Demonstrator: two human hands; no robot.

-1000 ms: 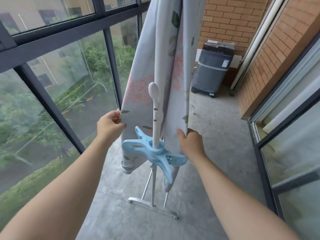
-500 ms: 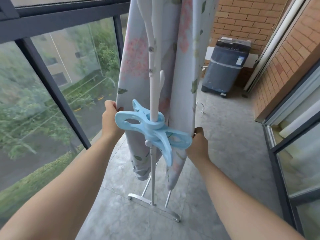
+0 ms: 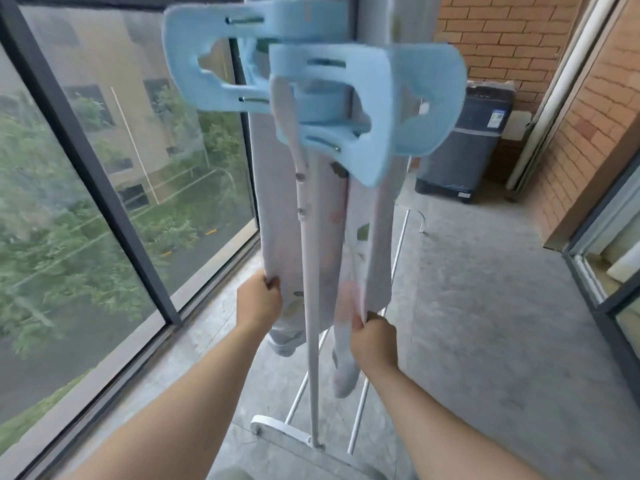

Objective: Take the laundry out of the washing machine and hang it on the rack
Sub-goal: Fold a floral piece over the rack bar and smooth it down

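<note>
Gripping the left edge of the hanging floral sheet (image 3: 277, 209), the left hand (image 3: 258, 301) has its fingers curled round the cloth. The rack pole (image 3: 311, 375) stands between the hands, with blue clips (image 3: 377, 109) above. The right hand (image 3: 374, 339) pinches the sheet's right fold; the washing machine (image 3: 464, 143) stands well beyond it.

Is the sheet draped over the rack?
Draped: the sheet hangs either side of the rack; left hand and right hand grip its lower edges.

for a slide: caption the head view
Left hand and right hand grip a floral sheet draped on a white drying rack with blue clips
</note>
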